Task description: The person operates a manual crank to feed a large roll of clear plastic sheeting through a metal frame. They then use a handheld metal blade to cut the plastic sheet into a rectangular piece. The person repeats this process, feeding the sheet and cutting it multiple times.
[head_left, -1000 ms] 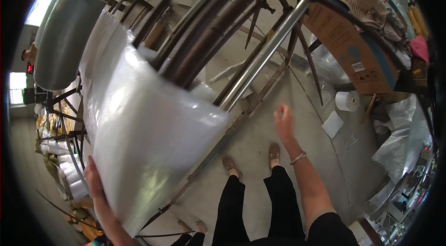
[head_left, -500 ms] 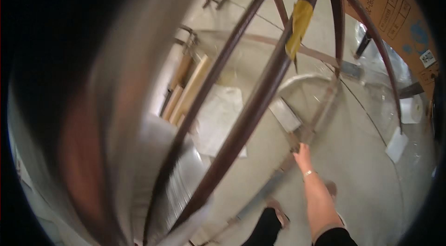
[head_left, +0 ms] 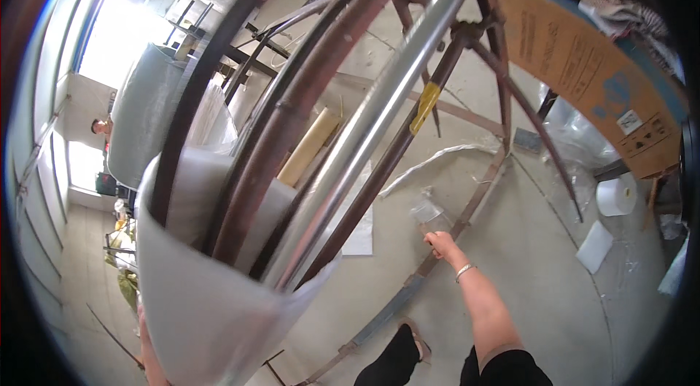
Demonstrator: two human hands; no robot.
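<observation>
A person in black trousers works at a rust-brown metal frame, with a sheet of translucent plastic film curving around the lower ends of its bars. The film lies between eight and nine o'clock from the fingers of the right hand, well apart from them, its upper edge slanting from ten o'clock toward four. The left hand is the nearer, at the sheet's outer side; mostly hidden, its fingers cannot be read as spread or pinching. The right fingers are curled in; whether they pinch the clear plastic piece just beyond, at eleven o'clock, cannot be told. Also at eleven, a silver pole runs from one o'clock to seven. A cardboard carton stands between one and two o'clock, a white roll between two and three.
</observation>
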